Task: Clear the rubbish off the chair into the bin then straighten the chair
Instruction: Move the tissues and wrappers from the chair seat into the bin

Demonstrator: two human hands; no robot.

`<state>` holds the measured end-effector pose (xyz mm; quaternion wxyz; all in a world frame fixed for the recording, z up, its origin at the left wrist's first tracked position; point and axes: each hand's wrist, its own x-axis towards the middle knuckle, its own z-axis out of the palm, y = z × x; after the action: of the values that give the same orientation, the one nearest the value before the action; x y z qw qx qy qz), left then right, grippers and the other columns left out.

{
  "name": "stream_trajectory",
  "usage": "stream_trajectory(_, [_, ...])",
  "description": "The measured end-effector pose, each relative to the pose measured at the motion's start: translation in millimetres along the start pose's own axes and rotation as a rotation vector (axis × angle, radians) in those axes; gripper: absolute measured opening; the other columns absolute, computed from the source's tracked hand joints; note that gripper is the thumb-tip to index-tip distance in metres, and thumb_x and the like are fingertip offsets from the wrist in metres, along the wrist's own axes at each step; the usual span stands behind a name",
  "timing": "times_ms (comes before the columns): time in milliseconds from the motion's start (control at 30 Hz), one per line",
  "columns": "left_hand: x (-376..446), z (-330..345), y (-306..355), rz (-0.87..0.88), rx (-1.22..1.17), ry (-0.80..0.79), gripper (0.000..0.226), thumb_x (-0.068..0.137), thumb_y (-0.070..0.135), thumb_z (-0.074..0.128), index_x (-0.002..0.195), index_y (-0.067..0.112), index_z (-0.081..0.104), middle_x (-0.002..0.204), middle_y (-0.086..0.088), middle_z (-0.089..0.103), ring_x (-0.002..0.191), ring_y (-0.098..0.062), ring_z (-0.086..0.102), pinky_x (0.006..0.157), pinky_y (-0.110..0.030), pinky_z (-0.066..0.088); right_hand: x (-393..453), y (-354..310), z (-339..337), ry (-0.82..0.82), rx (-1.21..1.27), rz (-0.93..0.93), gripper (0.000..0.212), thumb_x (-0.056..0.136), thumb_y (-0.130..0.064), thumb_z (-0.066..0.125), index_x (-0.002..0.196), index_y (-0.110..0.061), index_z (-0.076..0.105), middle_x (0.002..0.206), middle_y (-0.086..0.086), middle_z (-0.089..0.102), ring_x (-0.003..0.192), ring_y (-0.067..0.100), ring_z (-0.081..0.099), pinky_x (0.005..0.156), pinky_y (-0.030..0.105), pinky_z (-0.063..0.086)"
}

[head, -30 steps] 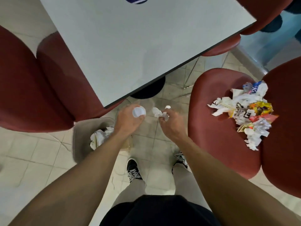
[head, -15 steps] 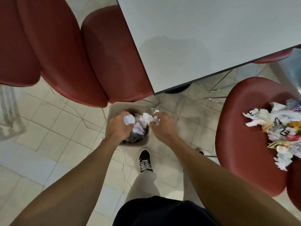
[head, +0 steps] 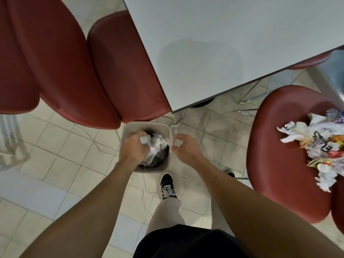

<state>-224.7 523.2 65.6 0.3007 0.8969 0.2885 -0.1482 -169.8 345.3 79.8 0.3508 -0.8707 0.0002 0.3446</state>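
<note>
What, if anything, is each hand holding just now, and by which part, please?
The left hand clutches a crumpled white paper around its body over the bin; the right hand holds nothing.

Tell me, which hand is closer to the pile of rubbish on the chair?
Right. The right hand hangs beside the bin, nearer the rubbish pile; the left hand is inside the bin, farther away.

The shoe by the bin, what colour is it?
Black with white laces, seen in the head view.
</note>
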Motion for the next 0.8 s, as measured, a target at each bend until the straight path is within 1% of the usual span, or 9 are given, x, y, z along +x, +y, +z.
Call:
stream_trajectory(100, [0.1,13.8,25.9,0.045,0.009,-0.034,0.033,0.079,0.020,0.067,0.111,0.028,0.064,0.118,-0.002,0.058,0.103,-0.027,0.060,0.087,-0.037,0.050,0.8,19.9,-23.5,0.028,0.016,0.025,0.040,0.088,-0.017,0.062,0.128,-0.021,0.059,0.134,0.002,0.058,0.110,0.020,0.062,0.096,0.033,0.050])
stream_trajectory(167, [-1.0,22.2,39.3,0.065,0.031,-0.065,0.031,0.082,0.021,0.067,0.112,0.028,0.064,0.121,0.000,0.059,0.106,-0.025,0.059,0.092,-0.039,0.049,0.7,30.2,-36.0,0.038,0.025,0.040,0.040,0.089,-0.017,0.062,0.128,-0.020,0.058,0.136,0.002,0.056,0.106,0.019,0.062,0.093,0.032,0.051])
stream_trajectory(233, [-1.2,37.5,60.5,0.113,0.036,-0.117,0.031,0.082,0.019,0.066,0.111,0.029,0.064,0.120,0.000,0.060,0.105,-0.024,0.060,0.091,-0.040,0.050,-0.4,48.4,-58.1,0.059,0.053,0.084,0.040,0.090,-0.019,0.062,0.129,-0.021,0.057,0.135,0.003,0.055,0.103,0.018,0.060,0.092,0.031,0.051])
stream_trajectory(333, [0.6,62.1,94.0,0.204,0.039,-0.195,0.034,0.079,0.013,0.067,0.110,0.027,0.064,0.115,-0.002,0.060,0.099,-0.023,0.061,0.090,-0.037,0.051,-3.6,78.6,-94.4,0.087,0.073,0.119,0.041,0.090,-0.022,0.061,0.131,-0.021,0.055,0.135,0.004,0.055,0.112,0.020,0.059,0.099,0.033,0.047])
stream_trajectory(400, [2.3,76.2,116.2,0.255,0.075,-0.210,0.035,0.078,0.011,0.068,0.111,0.024,0.065,0.113,-0.004,0.061,0.098,-0.023,0.060,0.091,-0.033,0.049,-6.6,94.9,-118.1,0.111,0.110,0.138,0.043,0.089,-0.021,0.062,0.132,-0.020,0.055,0.135,0.004,0.055,0.113,0.020,0.059,0.100,0.033,0.047])
stream_trajectory(533, [4.9,116.0,185.2,0.320,0.112,-0.279,0.041,0.082,0.017,0.069,0.121,0.023,0.061,0.125,-0.005,0.059,0.106,-0.025,0.060,0.094,-0.038,0.050,-9.5,146.4,-181.5,0.202,0.153,0.208,0.045,0.086,-0.020,0.063,0.131,-0.020,0.056,0.129,0.005,0.058,0.105,0.020,0.061,0.090,0.024,0.047])
stream_trajectory(600, [5.1,135.6,219.0,0.345,0.131,-0.285,0.041,0.083,0.019,0.069,0.122,0.024,0.061,0.127,-0.002,0.057,0.111,-0.023,0.058,0.096,-0.038,0.049,-9.7,171.2,-209.5,0.244,0.161,0.232,0.046,0.085,-0.020,0.064,0.130,-0.019,0.057,0.128,0.006,0.059,0.109,0.021,0.059,0.095,0.026,0.046])
stream_trajectory(700, [2.3,168.6,270.0,0.418,0.156,-0.293,0.039,0.084,0.022,0.066,0.122,0.028,0.059,0.124,-0.001,0.056,0.108,-0.022,0.056,0.094,-0.041,0.049,-9.8,209.4,-248.4,0.307,0.173,0.277,0.046,0.083,-0.019,0.064,0.129,-0.020,0.058,0.129,0.007,0.059,0.114,0.023,0.058,0.101,0.031,0.044])
stream_trajectory(800, [-1.4,208.1,322.1,0.472,0.180,-0.327,0.039,0.085,0.022,0.066,0.122,0.027,0.059,0.121,0.000,0.056,0.104,-0.019,0.056,0.092,-0.035,0.049,-8.4,254.3,-283.9,0.367,0.220,0.314,0.048,0.083,-0.015,0.066,0.130,-0.016,0.057,0.131,0.007,0.058,0.119,0.023,0.056,0.102,0.034,0.045])
